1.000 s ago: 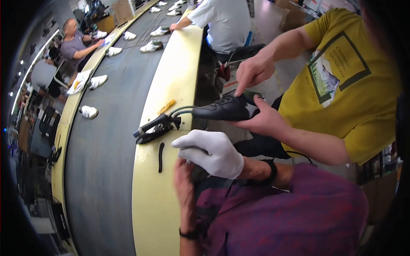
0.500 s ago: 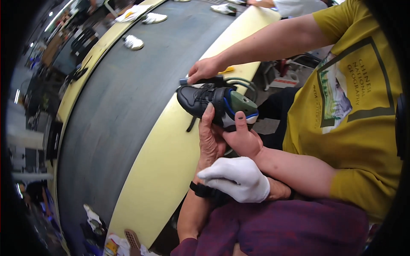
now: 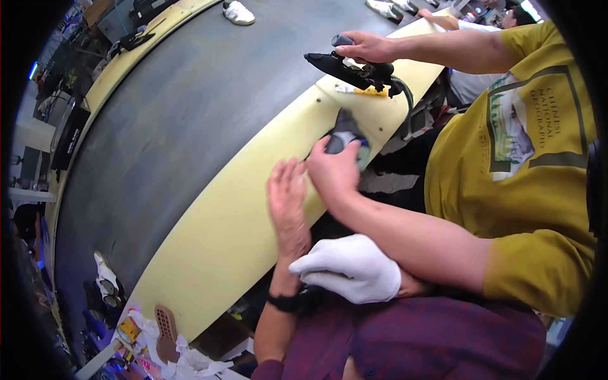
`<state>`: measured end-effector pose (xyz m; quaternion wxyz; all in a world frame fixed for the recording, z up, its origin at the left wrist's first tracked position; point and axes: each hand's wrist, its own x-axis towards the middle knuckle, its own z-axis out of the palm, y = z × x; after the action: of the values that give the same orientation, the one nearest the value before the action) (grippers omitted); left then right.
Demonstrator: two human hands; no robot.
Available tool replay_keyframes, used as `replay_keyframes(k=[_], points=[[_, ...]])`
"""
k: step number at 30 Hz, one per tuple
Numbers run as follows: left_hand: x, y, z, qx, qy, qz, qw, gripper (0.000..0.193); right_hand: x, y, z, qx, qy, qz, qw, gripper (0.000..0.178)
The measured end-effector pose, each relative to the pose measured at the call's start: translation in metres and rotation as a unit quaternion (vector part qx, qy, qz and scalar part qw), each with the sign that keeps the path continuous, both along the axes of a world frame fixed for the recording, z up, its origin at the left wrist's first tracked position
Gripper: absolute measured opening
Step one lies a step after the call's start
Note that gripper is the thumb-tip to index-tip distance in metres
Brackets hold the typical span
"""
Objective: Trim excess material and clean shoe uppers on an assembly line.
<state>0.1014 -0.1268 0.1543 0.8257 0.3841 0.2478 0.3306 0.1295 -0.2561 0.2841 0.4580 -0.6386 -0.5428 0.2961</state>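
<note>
My left hand (image 3: pixel 288 206), bare with a black wristband, hovers above the yellow ledge, its fingers stretched out and holding nothing. Beside it, my right hand (image 3: pixel 351 266) wears a white glove; the fingers are pressed together, with nothing visible between them. A co-worker's bare hand (image 3: pixel 335 168) grips a dark shoe (image 3: pixel 345 130) with a green insert in its opening, just beyond my left fingertips. The shoe is blurred and partly covered by that hand. The co-worker's other hand (image 3: pixel 367 47) holds a black iron (image 3: pixel 339 68) by its grey handle, above the ledge.
The yellow ledge (image 3: pixel 221 221) curves along a grey conveyor belt (image 3: pixel 171 120). A white shoe (image 3: pixel 239 12) sits far along the belt, another shoe (image 3: pixel 107 278) at the near left. A brown sole (image 3: pixel 166 332) lies by crumpled white paper (image 3: pixel 190 361). The co-worker's forearm (image 3: pixel 411 225) crosses beyond my glove.
My left hand has let go of the black shoe and opened. The co-worker has moved the shoe away and turned it, and lifted the iron farther off. My gloved hand has barely moved.
</note>
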Motion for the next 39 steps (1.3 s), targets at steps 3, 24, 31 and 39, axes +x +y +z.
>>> replay_keyframes(k=[3, 24, 31, 39], points=[[-0.048, 0.029, -0.006, 0.053, 0.039, 0.002, 0.998, 0.057, -0.020, 0.001, -0.011, -0.054, 0.000, -0.025, 0.998, 0.023], [-0.140, 0.066, -0.114, 0.611, 0.489, 0.041, 0.621, 0.056, 0.001, -0.015, -0.082, -0.191, -0.047, 0.065, 0.978, 0.020], [-0.139, 0.069, -0.117, 0.610, 0.493, 0.042, 0.619, 0.056, 0.003, -0.012, -0.087, -0.186, -0.054, 0.076, 0.978, 0.020], [-0.142, 0.079, -0.129, 0.615, 0.498, 0.039, 0.610, 0.056, 0.002, -0.001, -0.099, -0.179, -0.049, 0.075, 0.980, 0.018]])
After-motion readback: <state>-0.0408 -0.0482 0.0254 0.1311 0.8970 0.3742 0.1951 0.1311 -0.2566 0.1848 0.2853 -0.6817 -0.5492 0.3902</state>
